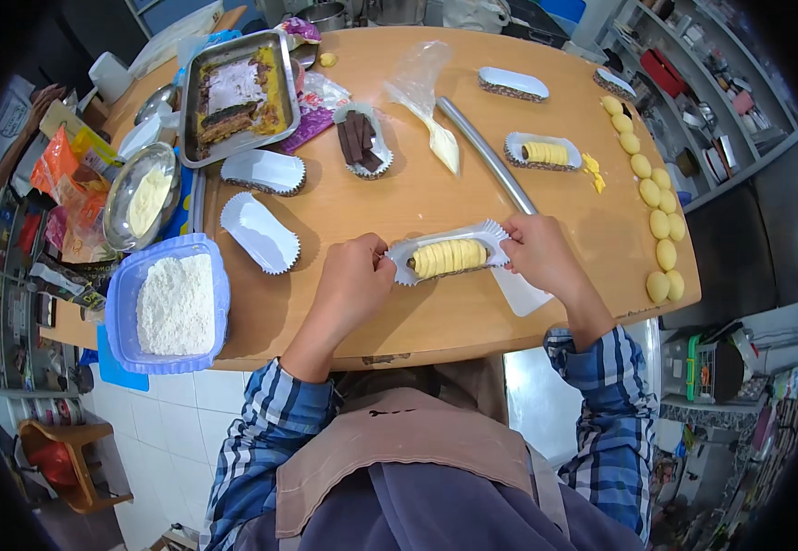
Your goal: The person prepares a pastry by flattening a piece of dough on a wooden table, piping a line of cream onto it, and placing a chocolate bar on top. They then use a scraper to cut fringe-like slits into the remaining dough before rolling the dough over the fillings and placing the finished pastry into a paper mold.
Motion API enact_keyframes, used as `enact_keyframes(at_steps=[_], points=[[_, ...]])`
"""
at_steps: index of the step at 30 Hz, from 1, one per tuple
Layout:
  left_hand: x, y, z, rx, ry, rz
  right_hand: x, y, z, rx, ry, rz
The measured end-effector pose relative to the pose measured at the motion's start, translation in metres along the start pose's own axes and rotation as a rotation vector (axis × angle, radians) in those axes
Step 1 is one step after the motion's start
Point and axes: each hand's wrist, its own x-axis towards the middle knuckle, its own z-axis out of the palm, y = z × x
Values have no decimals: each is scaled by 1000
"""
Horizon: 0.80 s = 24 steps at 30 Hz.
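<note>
Between my hands is a white fluted oval paper baking case [403, 250], held a little above or on the table near its front edge; I cannot tell which. In it lies a pale yellow dough roll [451, 258] with crosswise ridges and a dark filling showing at its left end. My left hand [358, 280] pinches the left end of the case, and my right hand [543, 253] pinches the right end. A white flat scraper [523, 296] lies partly under my right hand. Beyond it a metal rolling pin [486, 151] slants across the table.
A similar filled case [557, 152] sits at right, beside dough scraps [594, 173]. Several yellow dough balls [649, 192] line the right edge. Far off lies a piping bag [440, 142]. Leftward are chocolate bars [357, 138], a paper case [259, 230], a metal tray [195, 119] and a flour tub [176, 303].
</note>
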Motion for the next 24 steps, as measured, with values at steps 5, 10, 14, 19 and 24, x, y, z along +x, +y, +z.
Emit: enact_keyframes(at_steps=[5, 10, 14, 19, 24], points=[[-13, 45, -1, -6, -119, 110, -76, 18, -23, 78, 161, -19], [-26, 81, 45, 3, -320, 388, -176, 41, -33, 94, 389, 236], [-47, 103, 102, 7, -472, 510, -247, 66, -27, 197, 506, 473], [-73, 104, 173, 127, -746, 594, -309, 125, 1, 372, 565, 695], [-73, 77, 250, 227, -878, 525, -320, 209, 54, 465, 591, 865]])
